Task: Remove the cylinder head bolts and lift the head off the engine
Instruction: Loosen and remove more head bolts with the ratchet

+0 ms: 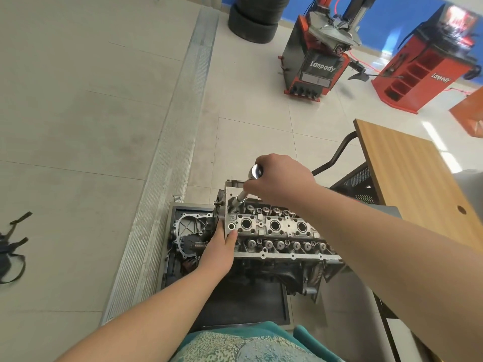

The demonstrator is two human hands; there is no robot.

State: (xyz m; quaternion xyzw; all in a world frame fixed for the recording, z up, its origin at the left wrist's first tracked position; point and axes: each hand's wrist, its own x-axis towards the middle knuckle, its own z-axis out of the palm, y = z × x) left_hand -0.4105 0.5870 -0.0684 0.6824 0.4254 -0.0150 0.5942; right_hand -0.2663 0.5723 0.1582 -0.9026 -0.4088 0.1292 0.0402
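The bare aluminium cylinder head (pixel 274 228) sits on top of the engine block (pixel 277 273), with valve springs and round plug wells showing. My right hand (pixel 282 181) grips a chrome ratchet wrench (pixel 256 171). Its extension bar (pixel 241 196) runs down into the head's far left corner. My left hand (pixel 220 246) rests on the head's near left end, with the fingers laid flat against the edge. The bolt under the socket is hidden.
The engine stands on a grey stand tray (pixel 235 304). A wooden table (pixel 418 178) is at the right, with a black mesh frame (pixel 358 184) beside it. Red tyre machines (pixel 318 61) and stacked tyres (pixel 253 19) stand far back. A strap harness (pixel 13 246) lies on the floor left.
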